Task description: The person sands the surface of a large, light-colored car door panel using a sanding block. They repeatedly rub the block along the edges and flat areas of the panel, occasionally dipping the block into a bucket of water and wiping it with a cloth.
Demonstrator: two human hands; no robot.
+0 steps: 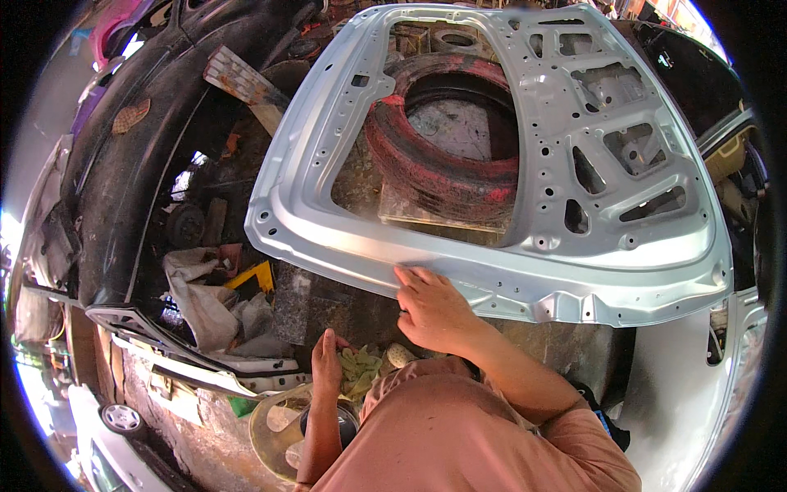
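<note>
Apparently raised for access, the metal panel [385, 250] is touched at its near edge by the spread, empty right hand [433, 312]; the grip of the left hand [327, 365] cannot be told.

The right forearm [525, 369] slanted inward, the right hand [434, 312] palm down, its fingers extended ahead. The left forearm [320, 435] pointed nearly straight forward, the left hand [327, 365] edge-on, fingers extended.
</note>
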